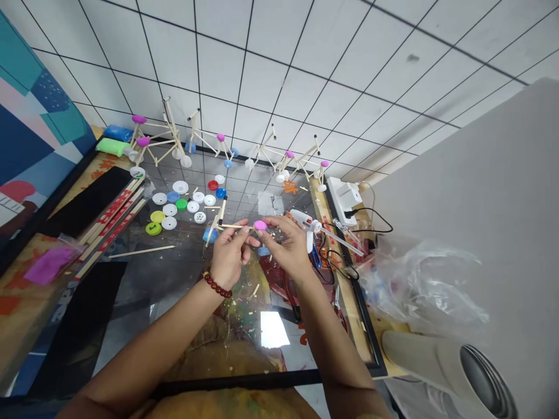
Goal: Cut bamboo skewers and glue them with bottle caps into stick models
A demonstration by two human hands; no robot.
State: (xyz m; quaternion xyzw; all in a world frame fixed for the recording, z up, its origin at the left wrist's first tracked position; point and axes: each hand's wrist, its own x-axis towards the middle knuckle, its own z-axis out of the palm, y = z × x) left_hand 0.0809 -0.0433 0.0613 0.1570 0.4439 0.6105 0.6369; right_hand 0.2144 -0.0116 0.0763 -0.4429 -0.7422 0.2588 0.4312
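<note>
A small bicycle-like model of wooden sticks (222, 224) is between my hands, with black-tipped handlebar sticks and a blue bottle cap (210, 235) as a wheel at its left. My left hand (231, 250) is closed around its stick frame. At the model's right end sits a pink clay oval (260, 225), pinched by the thumb and fingers of my right hand (286, 244). Another light blue cap (263, 251) shows below the right fingers. Parts of the frame are hidden behind my left fingers.
Several similar stick models (170, 131) stand along the tiled wall. Loose bottle caps (169, 209) lie left of centre. A glue gun (305, 220) and a power strip (343, 198) are at right. Wooden sticks (111, 221) and a pink clay bag (52, 263) lie at left.
</note>
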